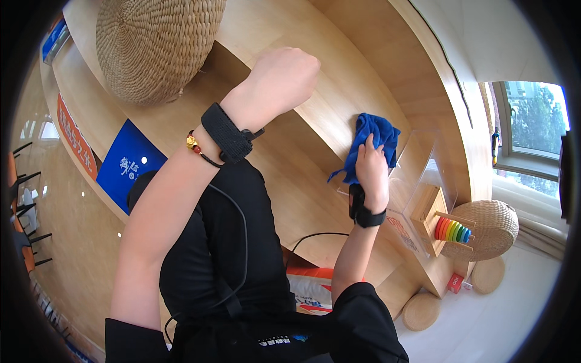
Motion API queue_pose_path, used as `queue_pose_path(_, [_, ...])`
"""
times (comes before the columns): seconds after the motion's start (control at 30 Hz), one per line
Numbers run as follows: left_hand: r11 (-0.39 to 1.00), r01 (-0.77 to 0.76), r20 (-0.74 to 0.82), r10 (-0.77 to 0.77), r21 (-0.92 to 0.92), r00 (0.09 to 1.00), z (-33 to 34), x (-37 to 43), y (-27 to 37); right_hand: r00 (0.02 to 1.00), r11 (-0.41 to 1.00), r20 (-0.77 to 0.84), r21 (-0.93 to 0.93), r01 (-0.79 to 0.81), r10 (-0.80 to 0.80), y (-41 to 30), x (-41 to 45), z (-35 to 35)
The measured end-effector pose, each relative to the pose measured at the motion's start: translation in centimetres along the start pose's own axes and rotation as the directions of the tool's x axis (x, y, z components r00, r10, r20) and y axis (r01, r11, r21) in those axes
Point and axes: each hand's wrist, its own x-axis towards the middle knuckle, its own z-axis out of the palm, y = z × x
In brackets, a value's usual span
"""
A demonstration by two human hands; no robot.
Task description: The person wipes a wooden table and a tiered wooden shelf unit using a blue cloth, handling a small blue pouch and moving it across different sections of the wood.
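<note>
My right hand (pixel 373 170) presses on a crumpled blue cloth (pixel 373 131) that lies on a wooden step (pixel 327 104), close to a clear acrylic box. The fingers rest over the cloth, with the thumb side partly hidden. My left hand (pixel 290 77) is curled into a fist above the wooden steps, beside a round woven straw cushion (pixel 154 45); its fingertips are turned out of sight and nothing shows in it. Both wrists wear black straps, and the left one also has a beaded cord bracelet.
A clear acrylic box (pixel 408 181) stands near the cloth, by a wooden stand with rainbow rings (pixel 453 230). More straw cushions (pixel 421 311) lie at the lower right. A blue panel (pixel 129 163) and a red banner with writing are at the left. A black cable crosses my lap.
</note>
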Motion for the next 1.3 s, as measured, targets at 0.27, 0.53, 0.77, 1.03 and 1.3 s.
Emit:
queue_pose_path(0.27, [0.997, -0.067, -0.161, 0.060, -0.042, 0.985, 0.9, 0.1, 0.5, 0.989, 0.987, 0.076, 0.113, 0.117, -0.126, -0.9, -0.8, -0.9])
queue_pose_path(0.53, [0.999, -0.031, -0.040, 0.030, -0.029, 0.999, -0.2, -0.1, 1.0, 0.987, 1.000, 0.159, -0.010, -0.018, 0.019, 2.4, 12.6, -2.5])
queue_pose_path(0.77, [1.000, -0.009, -0.060, 0.007, -0.020, 0.998, -0.4, -0.4, 1.0, 0.995, 0.995, 0.003, 0.031, 0.099, -0.099, -1.2, 3.9, -0.1])
queue_pose_path(1.03, [1.000, -0.024, -0.032, 0.024, -0.003, 0.999, 0.5, -0.5, 1.4, 0.984, 0.983, 0.030, 0.061, 0.175, -0.177, -4.5, -1.8, -0.6])
queue_pose_path(1.3, [0.997, -0.017, -0.062, 0.013, -0.069, 0.998, 0.1, -0.6, 1.9, 0.942, 0.962, 0.249, 0.209, 0.175, -0.226, -0.4, 10.8, -2.6])
